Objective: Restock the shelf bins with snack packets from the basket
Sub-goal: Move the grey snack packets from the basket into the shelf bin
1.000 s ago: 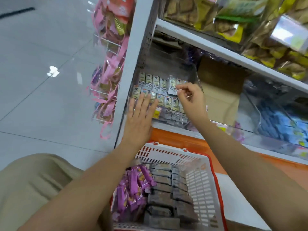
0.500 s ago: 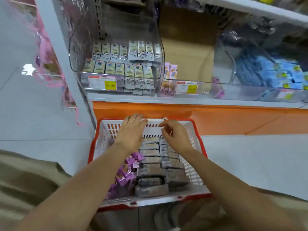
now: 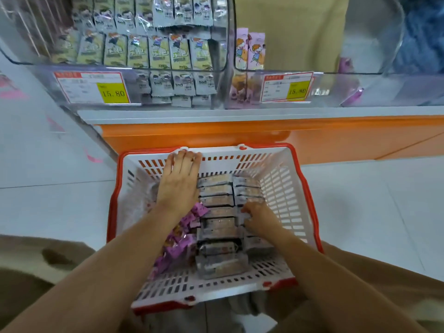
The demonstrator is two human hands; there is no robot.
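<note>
A white basket with a red rim [image 3: 283, 188] stands on the floor below the shelf. Inside it lie two rows of grey snack packets [image 3: 217, 213] and a heap of purple packets [image 3: 182, 243] on the left. My left hand [image 3: 179, 182] lies flat, fingers spread, over the basket's far left part, fingertips at the far wall. My right hand [image 3: 260, 217] reaches down into the right row, fingers curled among the grey packets; whether it grips one I cannot tell. A clear bin [image 3: 31, 58] on the shelf holds rows of grey and yellow packets [image 3: 159, 54].
A second clear bin [image 3: 336, 90] to the right holds a few purple packets at its left wall. Price labels [image 3: 92, 87] sit on both bin fronts. An orange plinth [image 3: 240, 133] runs under the shelf. My knees flank the basket on the grey tiled floor.
Both hands came away from the shelf bin and dropped into the basket. My right hand went deeper, from the far rim to the right row of grey packets. The view tilted downward.
</note>
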